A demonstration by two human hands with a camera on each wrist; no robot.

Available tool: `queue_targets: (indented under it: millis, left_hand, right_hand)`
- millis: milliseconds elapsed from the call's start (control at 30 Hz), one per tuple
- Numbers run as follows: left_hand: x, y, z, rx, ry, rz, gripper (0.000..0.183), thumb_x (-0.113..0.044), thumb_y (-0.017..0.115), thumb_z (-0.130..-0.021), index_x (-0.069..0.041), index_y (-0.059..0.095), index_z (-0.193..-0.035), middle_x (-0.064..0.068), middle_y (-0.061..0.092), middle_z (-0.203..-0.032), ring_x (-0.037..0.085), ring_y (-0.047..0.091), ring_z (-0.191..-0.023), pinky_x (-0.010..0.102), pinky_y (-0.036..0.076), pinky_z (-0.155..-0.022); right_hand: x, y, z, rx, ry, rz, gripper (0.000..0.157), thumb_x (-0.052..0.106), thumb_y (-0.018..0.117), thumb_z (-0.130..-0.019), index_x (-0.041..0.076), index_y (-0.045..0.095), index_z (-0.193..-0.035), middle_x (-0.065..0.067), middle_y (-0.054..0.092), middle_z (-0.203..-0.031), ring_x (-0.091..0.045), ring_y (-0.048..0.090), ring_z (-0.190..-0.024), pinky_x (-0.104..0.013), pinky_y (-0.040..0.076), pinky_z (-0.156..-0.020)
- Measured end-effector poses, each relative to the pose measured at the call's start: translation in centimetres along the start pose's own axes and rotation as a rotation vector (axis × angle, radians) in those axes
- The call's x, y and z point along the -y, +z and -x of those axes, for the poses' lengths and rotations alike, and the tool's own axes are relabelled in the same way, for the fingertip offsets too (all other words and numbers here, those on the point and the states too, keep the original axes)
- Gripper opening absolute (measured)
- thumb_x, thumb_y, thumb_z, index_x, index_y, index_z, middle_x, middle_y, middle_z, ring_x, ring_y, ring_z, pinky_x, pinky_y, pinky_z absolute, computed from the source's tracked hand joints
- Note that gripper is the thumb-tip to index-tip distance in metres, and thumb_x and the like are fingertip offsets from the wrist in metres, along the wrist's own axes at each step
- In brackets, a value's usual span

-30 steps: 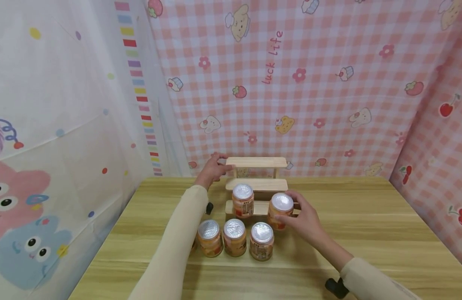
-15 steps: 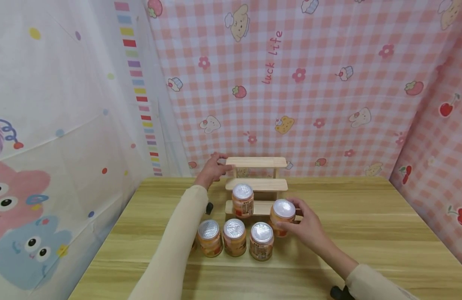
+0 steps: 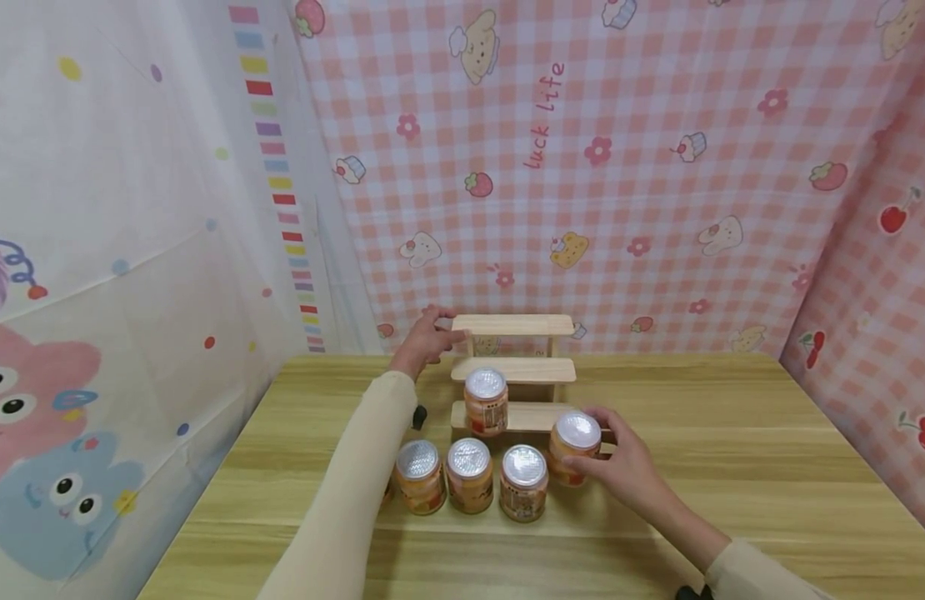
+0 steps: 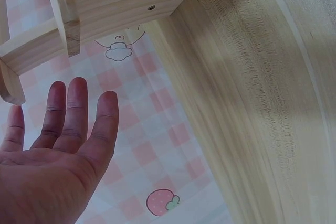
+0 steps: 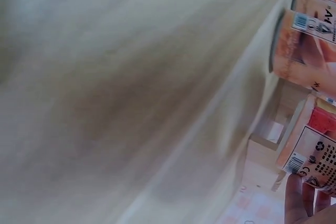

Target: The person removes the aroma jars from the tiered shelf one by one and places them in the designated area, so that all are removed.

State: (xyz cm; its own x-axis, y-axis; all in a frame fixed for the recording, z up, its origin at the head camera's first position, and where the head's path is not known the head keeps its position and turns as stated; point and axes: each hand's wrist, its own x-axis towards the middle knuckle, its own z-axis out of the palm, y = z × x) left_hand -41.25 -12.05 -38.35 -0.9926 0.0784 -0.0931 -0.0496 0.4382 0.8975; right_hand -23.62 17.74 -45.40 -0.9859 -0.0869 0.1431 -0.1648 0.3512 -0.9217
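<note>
My right hand [image 3: 627, 467] grips an orange-labelled can [image 3: 578, 433] with a silver lid by its right side. This can stands upright in front of the right end of the small three-tier wooden shelf [image 3: 513, 368]. In the right wrist view, my fingertips lie against the lower part of the held can [image 5: 312, 153]. At the shelf's upper left corner is my left hand [image 3: 427, 340]. The left wrist view shows its fingers [image 4: 77, 108] spread and relaxed, one fingertip right at a shelf board. A similar can [image 3: 487, 404] is at the lowest tier's left.
Three more cans, the left [image 3: 421, 477], middle [image 3: 470, 475] and right [image 3: 524, 483], line up in front of the shelf on the wooden table [image 3: 732, 467]. Another is partly hidden behind my left sleeve [image 3: 342, 492]. A checked pink cloth [image 3: 657, 208] hangs behind.
My right hand has brought its can away from the shelf, nearer to me and slightly right, down beside the front row. The left hand has stayed in place.
</note>
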Motion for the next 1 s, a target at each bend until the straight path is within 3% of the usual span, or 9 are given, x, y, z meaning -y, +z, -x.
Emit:
queue_targets:
  millis: [300, 433, 733, 900, 1000]
  left_hand:
    - [-0.1, 0.1, 0.0, 0.0, -0.011, -0.001, 0.049, -0.028, 0.071, -0.094, -0.013, 0.05, -0.136, 0.003, -0.002, -0.167, 0.036, 0.055, -0.121, 0.052, 0.047, -0.093]
    - [0.0, 0.1, -0.1, -0.005, -0.011, -0.008, 0.049, -0.028, 0.071, -0.094, -0.014, 0.05, -0.136, 0.008, 0.013, -0.165, 0.036, 0.056, -0.12, 0.051, 0.048, -0.092]
    - [0.1, 0.1, 0.0, -0.011, -0.025, -0.015, 0.05, -0.03, 0.07, -0.094, -0.016, 0.049, -0.137, 0.01, 0.018, -0.164, 0.035, 0.056, -0.12, 0.05, 0.048, -0.092]
    - [0.1, 0.1, 0.0, -0.009, -0.024, -0.01, 0.05, -0.029, 0.07, -0.095, -0.015, 0.049, -0.138, 0.003, 0.003, -0.167, 0.035, 0.055, -0.121, 0.051, 0.047, -0.093]
    - [0.0, 0.2, 0.0, -0.008, -0.021, -0.005, 0.05, -0.029, 0.07, -0.094, -0.015, 0.049, -0.137, 0.004, 0.003, -0.167, 0.035, 0.055, -0.121, 0.052, 0.047, -0.094]
  right_hand:
    - [-1.4, -0.4, 0.9, 0.004, 0.027, 0.025, 0.076, 0.017, 0.089, -0.075, 0.001, 0.047, -0.136, -0.018, 0.057, -0.122, -0.031, 0.06, -0.106, -0.03, 0.054, -0.077]
    - [-1.7, -0.5, 1.1, -0.003, 0.027, 0.045, 0.076, 0.016, 0.089, -0.074, 0.0, 0.048, -0.135, -0.019, 0.057, -0.122, -0.032, 0.06, -0.107, -0.03, 0.053, -0.078]
    - [-2.2, -0.4, 1.5, 0.002, 0.042, 0.009, 0.076, 0.013, 0.09, -0.072, -0.001, 0.047, -0.134, -0.019, 0.056, -0.123, -0.032, 0.059, -0.108, -0.029, 0.054, -0.082]
    - [-2.7, -0.3, 1.8, 0.002, 0.034, 0.017, 0.077, 0.011, 0.09, -0.072, -0.001, 0.048, -0.134, -0.018, 0.057, -0.122, -0.032, 0.059, -0.109, -0.028, 0.054, -0.082]
    - [-3.0, -0.3, 2.0, 0.01, 0.022, 0.017, 0.078, 0.01, 0.09, -0.072, -0.002, 0.047, -0.135, -0.019, 0.056, -0.123, -0.032, 0.059, -0.109, -0.028, 0.054, -0.082]
